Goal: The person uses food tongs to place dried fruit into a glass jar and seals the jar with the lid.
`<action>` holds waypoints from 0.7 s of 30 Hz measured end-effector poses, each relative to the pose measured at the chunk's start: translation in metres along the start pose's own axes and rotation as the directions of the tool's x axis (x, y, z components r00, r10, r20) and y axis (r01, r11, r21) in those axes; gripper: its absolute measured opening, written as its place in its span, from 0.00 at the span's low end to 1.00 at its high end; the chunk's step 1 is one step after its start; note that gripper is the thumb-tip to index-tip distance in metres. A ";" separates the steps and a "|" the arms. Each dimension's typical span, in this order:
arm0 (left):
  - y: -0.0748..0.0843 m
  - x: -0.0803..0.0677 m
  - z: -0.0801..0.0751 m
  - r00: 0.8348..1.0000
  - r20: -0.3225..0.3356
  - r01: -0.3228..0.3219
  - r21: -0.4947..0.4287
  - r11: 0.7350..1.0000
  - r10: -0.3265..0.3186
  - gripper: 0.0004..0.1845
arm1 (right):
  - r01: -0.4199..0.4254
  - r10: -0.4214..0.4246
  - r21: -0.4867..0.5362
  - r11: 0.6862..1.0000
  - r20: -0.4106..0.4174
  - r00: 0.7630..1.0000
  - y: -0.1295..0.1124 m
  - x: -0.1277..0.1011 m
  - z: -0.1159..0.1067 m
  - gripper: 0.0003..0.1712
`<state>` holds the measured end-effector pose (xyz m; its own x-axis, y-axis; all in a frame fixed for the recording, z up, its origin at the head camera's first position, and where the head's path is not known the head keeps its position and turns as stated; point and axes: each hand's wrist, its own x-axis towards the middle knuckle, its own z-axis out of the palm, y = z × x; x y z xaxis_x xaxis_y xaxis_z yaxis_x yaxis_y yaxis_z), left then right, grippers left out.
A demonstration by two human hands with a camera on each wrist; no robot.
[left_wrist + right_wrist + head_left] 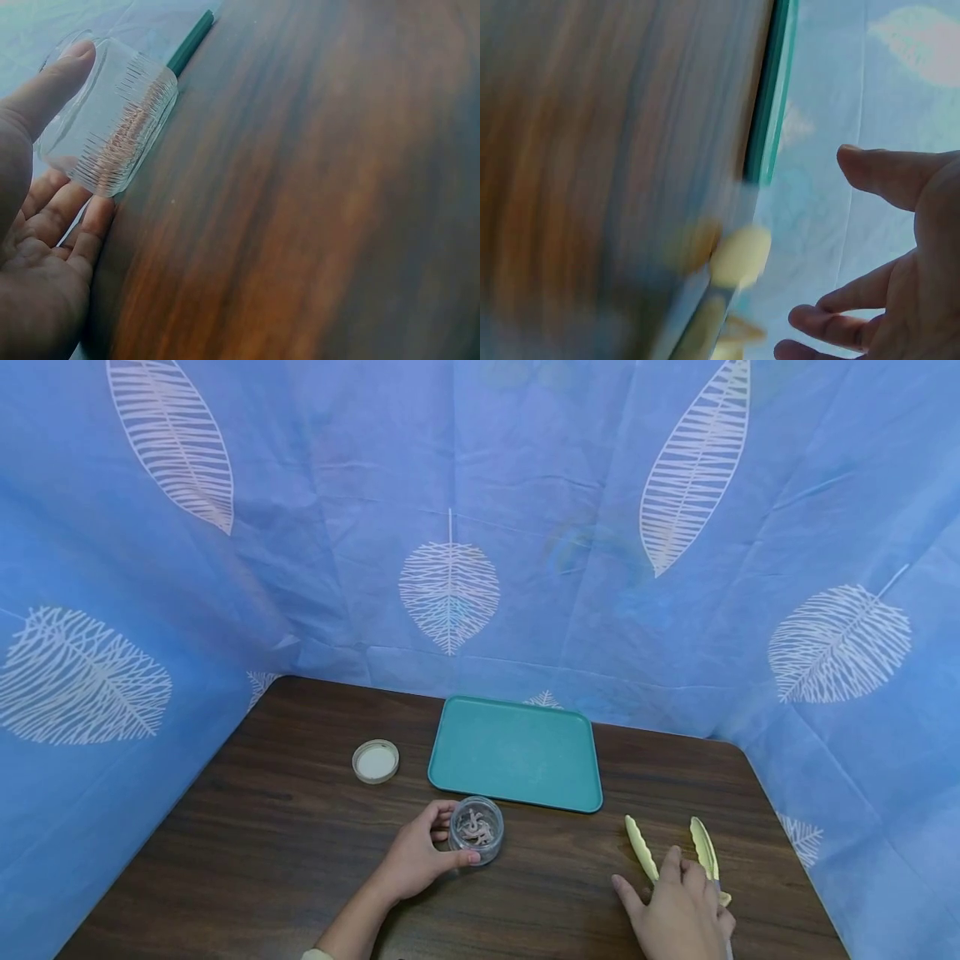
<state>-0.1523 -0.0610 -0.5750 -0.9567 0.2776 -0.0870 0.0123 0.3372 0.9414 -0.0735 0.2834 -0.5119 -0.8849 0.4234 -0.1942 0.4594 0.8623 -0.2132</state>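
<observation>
My left hand holds a small open glass jar upright on the table, thumb on its near side and fingers round its left and far side. Inside the jar lie several small pinkish-grey curled pieces; their kind is unclear. In the left wrist view the jar has a ribbed lower wall. My right hand hovers over a pair of tongs with pale yellow tips, its fingers spread. The tongs lie with their arms apart, handles partly hidden, and the right wrist view shows the fingers clear of them.
Behind the jar lies a flat teal tray. A round jar lid, pale inside, rests left of the tray. All stand on a dark wooden table, with blue leaf-patterned cloth hanging behind and at both sides.
</observation>
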 end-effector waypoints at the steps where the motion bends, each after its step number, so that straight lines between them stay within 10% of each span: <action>1: 0.000 0.000 0.000 1.000 0.001 0.001 0.001 1.000 -0.001 0.42 | 0.022 -0.022 0.007 1.000 0.012 1.000 -0.006 -0.001 -0.001 0.66; 21: -0.002 0.002 0.002 1.000 -0.002 -0.011 0.019 1.000 0.011 0.43 | 0.381 -0.382 0.198 0.903 -0.033 0.923 -0.086 -0.011 0.007 0.56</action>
<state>-0.1536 -0.0598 -0.5776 -0.9572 0.2792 -0.0762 0.0280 0.3513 0.9358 -0.1027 0.2023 -0.4977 -0.9953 0.0707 -0.0659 0.0930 0.8849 -0.4564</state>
